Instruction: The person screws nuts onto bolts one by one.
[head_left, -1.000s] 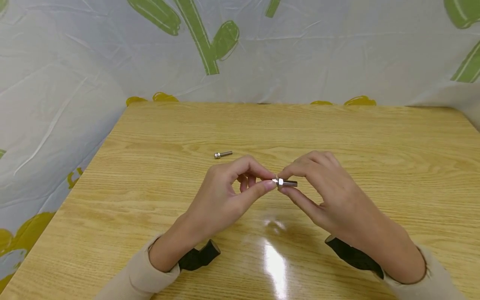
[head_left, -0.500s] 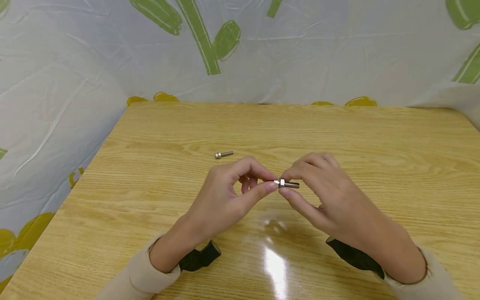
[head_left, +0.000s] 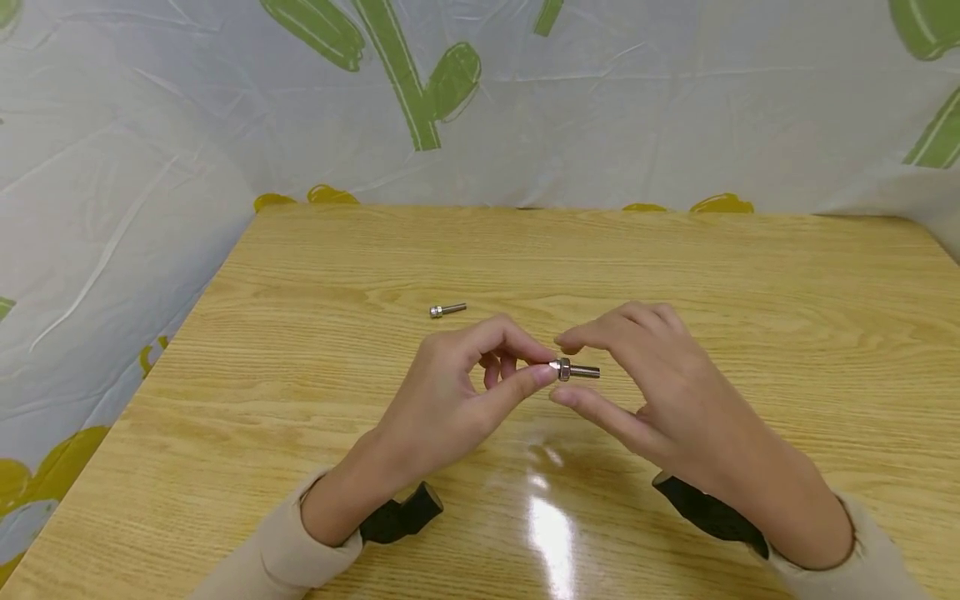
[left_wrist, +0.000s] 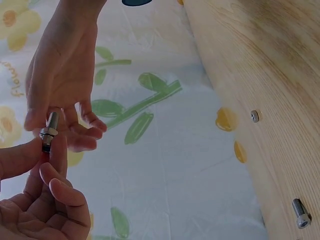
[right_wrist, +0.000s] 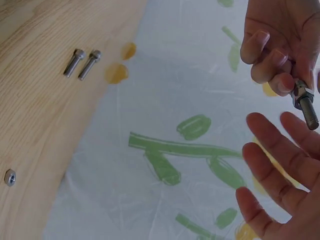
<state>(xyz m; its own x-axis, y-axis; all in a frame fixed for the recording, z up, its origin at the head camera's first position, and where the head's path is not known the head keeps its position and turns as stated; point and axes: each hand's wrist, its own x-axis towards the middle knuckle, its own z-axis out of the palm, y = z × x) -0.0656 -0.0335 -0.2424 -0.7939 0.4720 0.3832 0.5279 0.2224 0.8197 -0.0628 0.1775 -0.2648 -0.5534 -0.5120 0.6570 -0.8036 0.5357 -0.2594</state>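
My left hand (head_left: 453,392) pinches the head end of a steel bolt (head_left: 587,372) between thumb and forefinger, its threaded end pointing right. A hex nut (head_left: 565,369) sits on the shank close to the left fingertips, which largely cover the bolt head. My right hand (head_left: 660,387) is beside it, thumb and forefinger spread on either side of the nut and touching nothing. In the right wrist view the nut (right_wrist: 302,92) shows on the bolt just beyond the left fingers, with the right fingers (right_wrist: 270,135) apart below it.
Another bolt (head_left: 447,310) lies on the wooden table (head_left: 337,258), beyond the left hand. The right wrist view shows two bolts side by side, including this bolt (right_wrist: 74,62), and a loose nut (right_wrist: 10,177). A flower-patterned cloth (head_left: 600,108) hangs behind the table.
My right thumb and forefinger have come off the nut and spread apart. The bolt and left fingertips have shifted very slightly right; the bolt on the table has stayed put.
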